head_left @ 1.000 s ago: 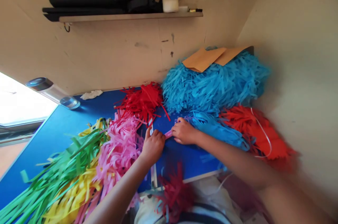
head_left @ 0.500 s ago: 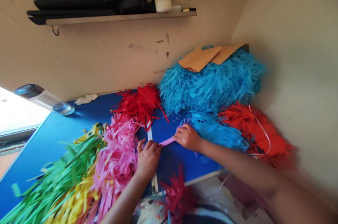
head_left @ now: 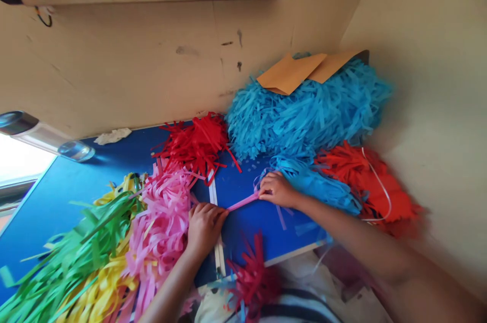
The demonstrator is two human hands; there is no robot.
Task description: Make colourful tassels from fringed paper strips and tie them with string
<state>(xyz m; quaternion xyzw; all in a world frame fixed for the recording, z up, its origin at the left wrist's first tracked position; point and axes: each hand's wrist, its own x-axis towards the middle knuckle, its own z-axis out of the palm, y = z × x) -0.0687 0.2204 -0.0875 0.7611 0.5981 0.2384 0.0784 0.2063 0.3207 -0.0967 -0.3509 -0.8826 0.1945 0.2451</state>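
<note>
A pink paper strip is stretched between both hands above the blue table. My left hand pinches its near end beside the pink strip pile. My right hand pinches the far end, resting against a light blue strip bundle. A white ruler-like strip runs along the table under my left hand.
Piles of green, yellow and red paper strips lie on the table. A big blue heap with brown envelopes and an orange-red heap fill the right corner. A clear bottle lies at left. A dark red tuft is in my lap.
My hands have drawn apart, pulling the pink strip out longer between them. The left hand moved down and left, the right stayed by the blue bundle. The view tilted down slightly.
</note>
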